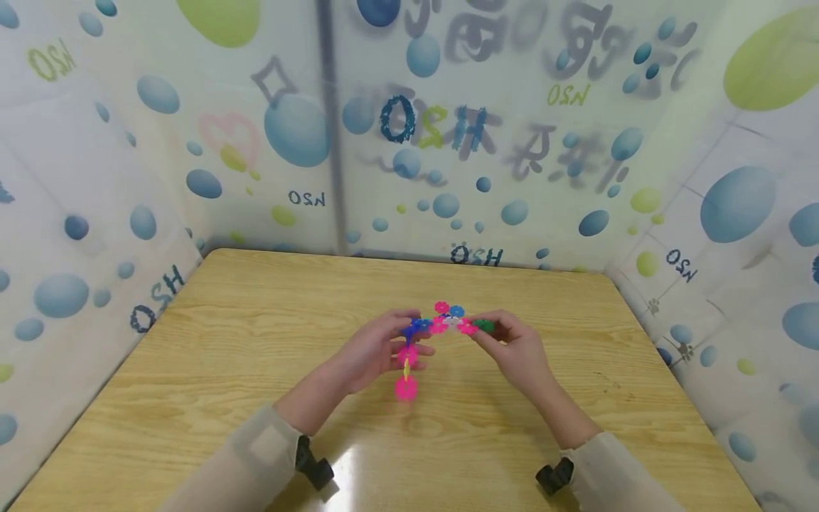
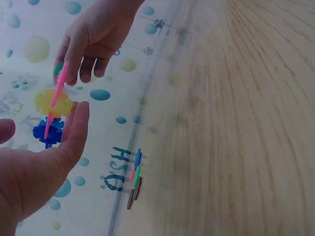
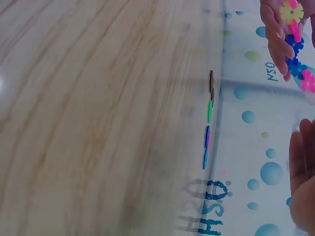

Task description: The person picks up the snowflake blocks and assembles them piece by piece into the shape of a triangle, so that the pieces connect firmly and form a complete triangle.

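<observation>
Head view: both sleeves nearest, left hand [image 1: 377,348] and right hand [image 1: 512,348] pinching opposite ends of snowflake-disc chain [image 1: 435,331] above wooden table [image 1: 256,355]; wall prints read "OSH", "OSN". Left wrist view: left fingers [image 2: 74,132] straight, thumb apart. Right wrist view: loose discs [image 3: 208,128] at table's far edge

You are holding a chain of interlocked snowflake discs [image 1: 441,327], pink, blue, yellow and green, above the worktop [image 1: 256,355]; one pink strand is hanging down.
</observation>
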Motion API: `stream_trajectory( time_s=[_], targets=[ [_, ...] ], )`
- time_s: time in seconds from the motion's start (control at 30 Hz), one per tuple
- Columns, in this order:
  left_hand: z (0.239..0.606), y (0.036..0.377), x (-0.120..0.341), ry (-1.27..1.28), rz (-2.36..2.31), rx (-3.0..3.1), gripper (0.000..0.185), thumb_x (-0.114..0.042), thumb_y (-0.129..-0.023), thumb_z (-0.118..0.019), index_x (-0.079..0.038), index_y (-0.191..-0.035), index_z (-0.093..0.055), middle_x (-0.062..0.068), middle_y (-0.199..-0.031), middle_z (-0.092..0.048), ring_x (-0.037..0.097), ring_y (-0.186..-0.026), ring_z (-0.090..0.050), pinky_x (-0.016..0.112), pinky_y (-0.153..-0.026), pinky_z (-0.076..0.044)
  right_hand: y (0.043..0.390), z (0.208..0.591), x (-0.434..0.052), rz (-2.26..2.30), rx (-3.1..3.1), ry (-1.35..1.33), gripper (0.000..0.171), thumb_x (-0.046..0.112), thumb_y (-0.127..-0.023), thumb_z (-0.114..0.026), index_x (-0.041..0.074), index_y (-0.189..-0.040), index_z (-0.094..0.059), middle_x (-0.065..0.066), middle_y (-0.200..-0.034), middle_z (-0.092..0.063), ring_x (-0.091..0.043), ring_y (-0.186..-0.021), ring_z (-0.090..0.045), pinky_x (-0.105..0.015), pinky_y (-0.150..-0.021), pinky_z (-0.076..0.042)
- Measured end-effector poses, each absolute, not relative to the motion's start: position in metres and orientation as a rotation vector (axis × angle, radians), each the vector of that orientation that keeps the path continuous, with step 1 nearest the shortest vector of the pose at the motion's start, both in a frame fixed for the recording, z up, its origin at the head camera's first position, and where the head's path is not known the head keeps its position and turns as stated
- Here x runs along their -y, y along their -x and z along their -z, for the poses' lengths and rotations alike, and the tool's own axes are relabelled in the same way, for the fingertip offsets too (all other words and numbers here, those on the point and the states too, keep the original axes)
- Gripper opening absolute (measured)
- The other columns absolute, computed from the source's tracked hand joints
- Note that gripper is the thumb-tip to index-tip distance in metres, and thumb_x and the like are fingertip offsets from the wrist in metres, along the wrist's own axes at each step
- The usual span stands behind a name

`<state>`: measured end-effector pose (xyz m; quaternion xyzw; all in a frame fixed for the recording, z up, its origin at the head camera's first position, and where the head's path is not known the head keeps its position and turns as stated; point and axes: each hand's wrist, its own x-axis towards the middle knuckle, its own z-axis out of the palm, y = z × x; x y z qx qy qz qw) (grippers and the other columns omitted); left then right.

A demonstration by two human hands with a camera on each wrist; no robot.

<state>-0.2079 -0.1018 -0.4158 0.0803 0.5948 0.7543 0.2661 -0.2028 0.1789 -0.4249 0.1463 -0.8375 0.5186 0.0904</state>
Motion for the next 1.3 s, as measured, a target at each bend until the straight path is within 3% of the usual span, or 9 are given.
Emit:
stream_trajectory(
  time_s=[0.13,0.23,0.37,0.57,0.7,0.87,1.0,1.2,1.3],
  targets=[
    [0.418,0.204,0.107,-0.241,-1.961,-1.849,0.062,-0.03,-0.112,-0.062,-0.021,-0.169,-0.037,0.021,-0.164,-0.048,0.032,-0.134,-0.068,0.048,-0.111,-0.059,0.207,0.425,-0.183,-1.651,2.5,-0.332,0.019,0.018,-0.105,-0.077,0.012,-0.123,-0.079,-0.014,-0.107,-0.079,-0.025,-0.094,-0.076,-0.027,-0.08,-0.065],
    [0.418,0.2,0.111,-0.319,-1.907,-2.017,0.068,-0.021,-0.104,-0.077,-0.028,-0.164,-0.044,0.009,-0.17,-0.041,0.032,-0.14,-0.061,0.046,-0.109,-0.06,0.21,0.426,-0.186,-1.71,2.508,-0.245,0.022,0.023,-0.105,-0.078,0.012,-0.123,-0.079,-0.017,-0.109,-0.078,-0.035,-0.099,-0.076,-0.031,-0.084,-0.066],
    [0.417,0.196,0.113,-0.48,-1.864,-2.141,0.068,-0.012,-0.097,-0.085,-0.024,-0.157,-0.054,0.004,-0.171,-0.038,0.037,-0.146,-0.054,0.048,-0.11,-0.06,0.212,0.427,-0.188,-1.756,2.501,-0.175,0.026,0.028,-0.104,-0.079,0.01,-0.124,-0.078,-0.015,-0.109,-0.077,-0.026,-0.095,-0.076,-0.029,-0.083,-0.066],
    [0.419,0.193,0.113,-0.631,-1.785,-2.221,0.061,-0.01,-0.096,-0.084,-0.017,-0.152,-0.061,0.003,-0.174,-0.036,0.036,-0.155,-0.046,0.055,-0.123,-0.048,0.214,0.43,-0.19,-1.822,2.463,-0.147,0.028,0.025,-0.104,-0.079,0.005,-0.124,-0.076,-0.008,-0.104,-0.077,-0.013,-0.089,-0.075,-0.026,-0.079,-0.065],
    [0.42,0.193,0.112,-0.688,-1.773,-2.25,0.056,-0.002,-0.099,-0.077,-0.014,-0.152,-0.062,0.005,-0.17,-0.045,0.035,-0.151,-0.052,0.047,-0.119,-0.053,0.214,0.431,-0.191,-1.85,2.468,-0.129,0.029,0.024,-0.104,-0.079,0.004,-0.125,-0.075,-0.002,-0.101,-0.076,-0.014,-0.088,-0.074,-0.026,-0.079,-0.065],
    [0.419,0.194,0.112,-0.718,-1.773,-2.302,0.054,0.006,-0.101,-0.07,-0.008,-0.153,-0.062,0.009,-0.164,-0.053,0.038,-0.146,-0.059,0.032,-0.108,-0.06,0.215,0.43,-0.192,-1.91,2.515,-0.065,0.03,0.025,-0.105,-0.078,0.004,-0.127,-0.075,-0.003,-0.105,-0.075,-0.016,-0.091,-0.074,-0.029,-0.082,-0.066],
    [0.418,0.195,0.112,-0.732,-1.775,-2.295,0.054,0.009,-0.099,-0.068,-0.003,-0.151,-0.063,0.013,-0.161,-0.056,0.041,-0.144,-0.061,0.031,-0.106,-0.06,0.216,0.429,-0.193,-1.96,2.55,0.0,0.03,0.024,-0.105,-0.077,0.005,-0.129,-0.074,-0.003,-0.108,-0.075,-0.018,-0.093,-0.073,-0.03,-0.085,-0.065],
    [0.419,0.196,0.112,-0.758,-1.694,-2.446,0.045,-0.01,-0.102,-0.078,-0.011,-0.146,-0.07,0.008,-0.152,-0.064,0.029,-0.125,-0.072,0.026,-0.097,-0.063,0.215,0.426,-0.193,-1.991,2.59,0.0,0.033,0.024,-0.106,-0.076,0.003,-0.132,-0.073,-0.006,-0.11,-0.075,-0.019,-0.094,-0.072,-0.029,-0.085,-0.065],
    [0.419,0.196,0.111,-0.762,-1.645,-2.575,0.041,-0.02,-0.101,-0.081,-0.019,-0.142,-0.074,0.001,-0.141,-0.072,0.021,-0.116,-0.071,0.034,-0.091,-0.061,0.214,0.425,-0.194,-2.017,2.615,-0.021,0.036,0.024,-0.105,-0.077,0.001,-0.133,-0.072,-0.007,-0.108,-0.075,-0.018,-0.092,-0.072,-0.029,-0.084,-0.064]
  ],
)
